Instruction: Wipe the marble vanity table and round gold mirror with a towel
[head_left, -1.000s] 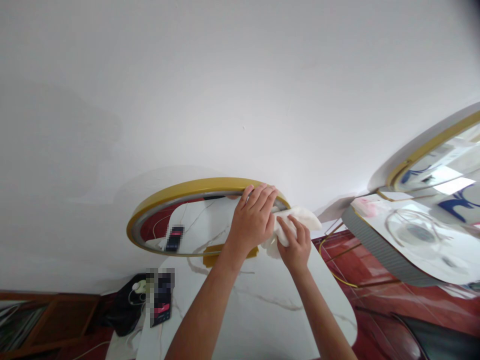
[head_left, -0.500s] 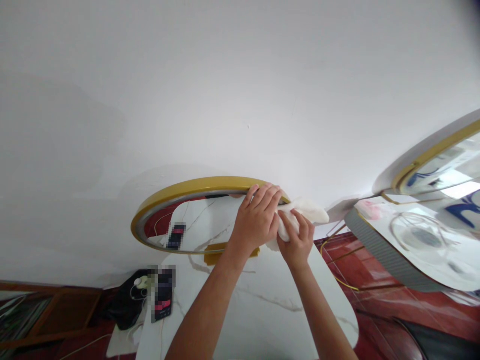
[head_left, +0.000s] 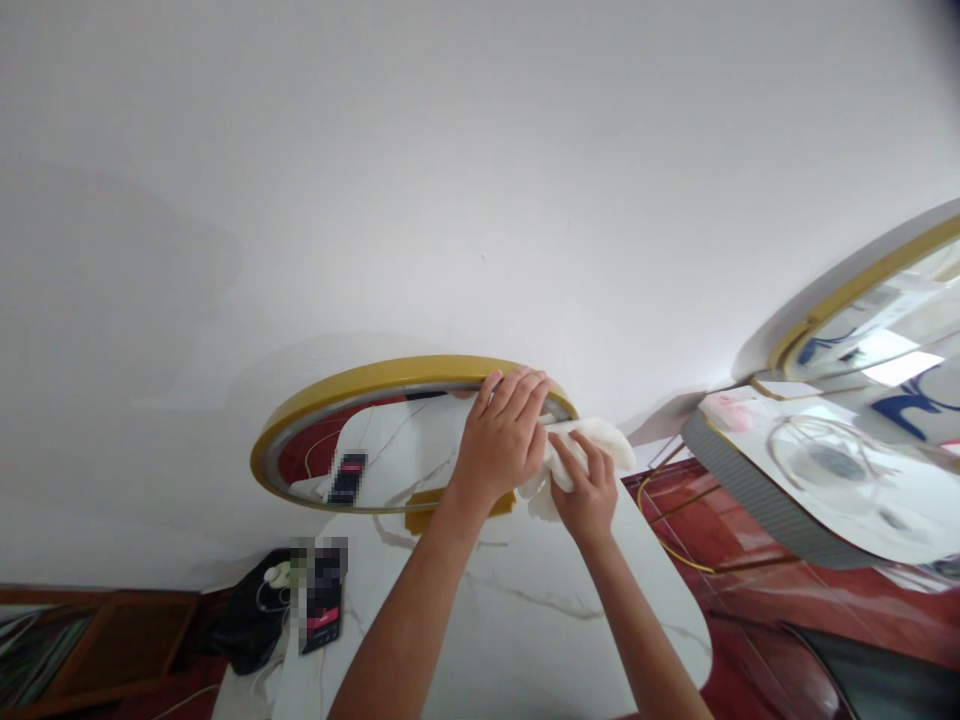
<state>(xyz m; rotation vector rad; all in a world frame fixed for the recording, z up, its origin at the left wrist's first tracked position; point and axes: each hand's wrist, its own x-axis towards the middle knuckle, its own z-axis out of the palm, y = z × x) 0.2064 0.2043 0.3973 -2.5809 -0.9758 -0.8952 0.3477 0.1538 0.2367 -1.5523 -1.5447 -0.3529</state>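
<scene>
A round mirror (head_left: 412,372) in a gold frame stands on a white marble-patterned table (head_left: 525,630), close to the wall. My left hand (head_left: 504,440) is closed over the upper right part of its frame, fingertips on the rim and the palm in front of the glass. Just to the right, my right hand (head_left: 586,490) presses a crumpled white cloth (head_left: 607,440) against the right edge of the mirror. The cloth bulges out above and beside the fingers. A gold base (head_left: 424,518) shows under the mirror, partly behind my left forearm.
A phone (head_left: 324,600) lies at the table's left edge, partly pixelated, beside a black bag (head_left: 244,625). To the right stand a second white table (head_left: 825,470) with a coiled cable and another gold-framed mirror (head_left: 847,290). A dark chair (head_left: 862,670) is at the lower right.
My right hand and the cloth have slid slightly down along the mirror's right edge, uncovering more of the frame there. My left hand keeps its hold. The whole view has shifted slightly.
</scene>
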